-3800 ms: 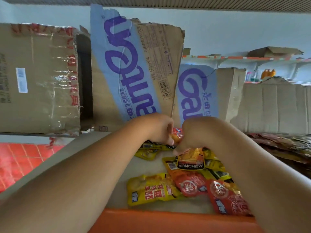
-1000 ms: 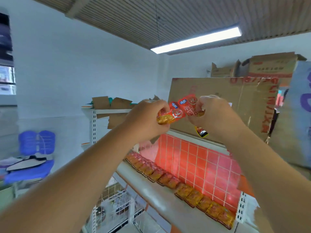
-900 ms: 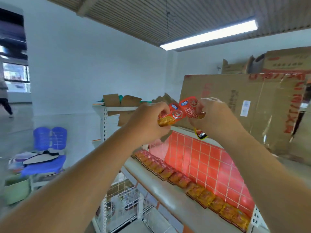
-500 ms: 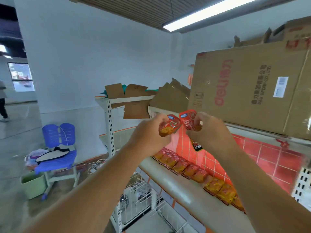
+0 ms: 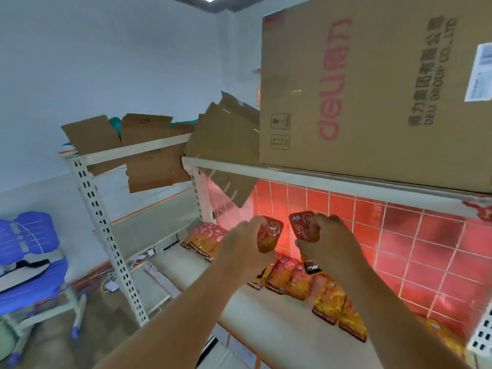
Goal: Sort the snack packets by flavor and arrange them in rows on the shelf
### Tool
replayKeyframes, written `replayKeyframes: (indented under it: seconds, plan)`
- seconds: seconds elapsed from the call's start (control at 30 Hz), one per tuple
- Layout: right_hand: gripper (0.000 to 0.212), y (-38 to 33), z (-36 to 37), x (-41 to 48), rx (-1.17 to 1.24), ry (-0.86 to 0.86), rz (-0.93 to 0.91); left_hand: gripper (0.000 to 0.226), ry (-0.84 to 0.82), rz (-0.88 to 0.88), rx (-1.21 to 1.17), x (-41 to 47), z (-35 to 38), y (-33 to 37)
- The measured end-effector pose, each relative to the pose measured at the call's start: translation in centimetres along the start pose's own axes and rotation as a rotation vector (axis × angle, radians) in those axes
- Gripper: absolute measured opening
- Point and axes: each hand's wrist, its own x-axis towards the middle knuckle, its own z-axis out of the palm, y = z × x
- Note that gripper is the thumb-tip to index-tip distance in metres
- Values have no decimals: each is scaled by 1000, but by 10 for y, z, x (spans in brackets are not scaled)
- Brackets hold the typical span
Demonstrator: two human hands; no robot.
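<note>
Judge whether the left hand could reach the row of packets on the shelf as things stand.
Probably yes: the left hand hovers above the row of packets with nothing between, though it grips a red packet.

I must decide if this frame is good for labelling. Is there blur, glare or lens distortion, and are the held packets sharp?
Head view: motion blur smears the lower left around the blue chair; the wide lens slants the shelf upright and stretches the cardboard box; the red tiles glow pink; the packets in the left hand and right hand are fairly sharp, small print unreadable.
</note>
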Motion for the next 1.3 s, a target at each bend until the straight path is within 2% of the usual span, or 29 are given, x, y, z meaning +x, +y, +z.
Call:
replayKeyframes:
  seconds: [0.17, 0.3, 0.43, 0.6, 0.7, 1.07, 1.23, 1.3]
  plan:
    - [43, 41, 43, 8, -7, -71, 168, 63, -97, -15, 40, 22, 55, -22]
    - [29, 65, 83, 1, -34, -119, 299, 52, -209, -21, 21, 28, 92, -41]
    - [29, 74, 115, -6, -76, -141, 409, 38, -290, -12, 23, 29, 125, -58]
    - [43, 80, 151, -1, -132, -161, 503, 63, -274, 56, 15, 43, 163, -89]
    - [51, 80, 169, 5, -199, -144, 558, 76, -357, 97, 107, 59, 176, -101]
    - [41, 80, 191, 21, -208, -139, 632, 55, -529, 194, 50, 87, 204, -117]
    - [54, 88, 200, 18, -246, -126, 683, 41, -580, 206, 90, 87, 209, -118]
    - [61, 92, 202, 16, -233, -129, 694, 44, -585, 169, 79, 86, 213, -120]
